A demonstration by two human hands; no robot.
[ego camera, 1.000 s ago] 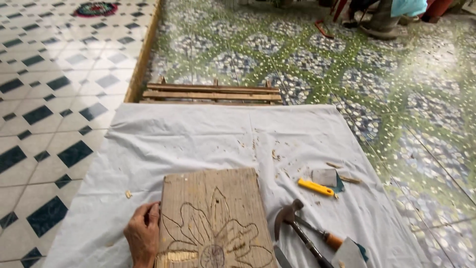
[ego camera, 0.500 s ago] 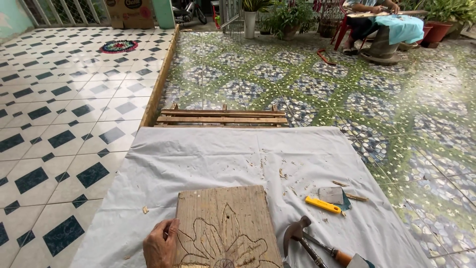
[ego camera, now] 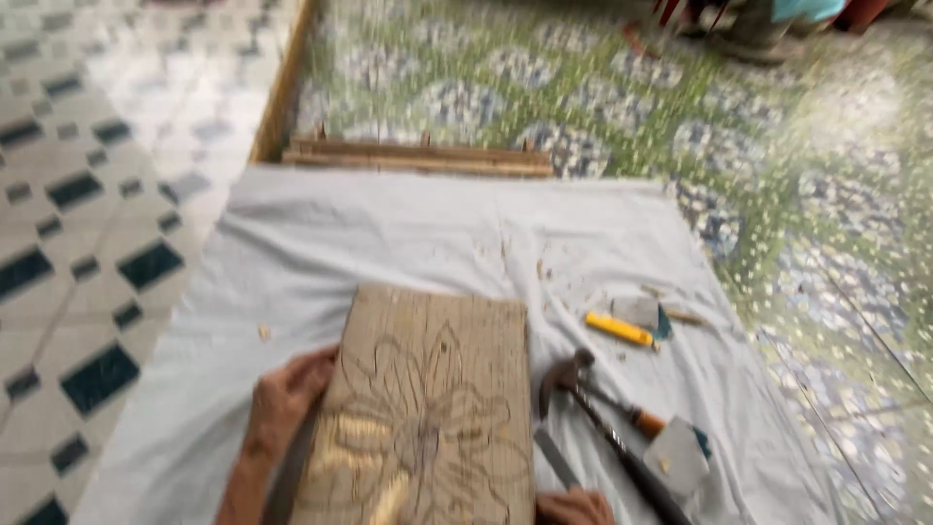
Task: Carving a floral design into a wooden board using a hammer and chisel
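A wooden board (ego camera: 428, 408) with a drawn flower, partly carved at its lower left, lies on a white cloth (ego camera: 389, 233). My left hand (ego camera: 287, 399) grips the board's left edge. My right hand (ego camera: 575, 507) shows only as knuckles at the bottom edge, beside the board's right side; a flat metal blade (ego camera: 556, 457) runs up from it, and whether the hand holds it is hidden. A hammer (ego camera: 569, 377) lies just right of the board.
A yellow-handled tool (ego camera: 619, 329) and a small grey block (ego camera: 637, 311) lie on the cloth to the right, with wood chips around. A scraper (ego camera: 677, 454) rests near the hammer. A wooden frame (ego camera: 418, 157) sits beyond the cloth, on patterned tiled floor.
The camera tilted down and the picture blurred. More of the board and the carved area shows now. My right hand has come into view at the bottom edge.
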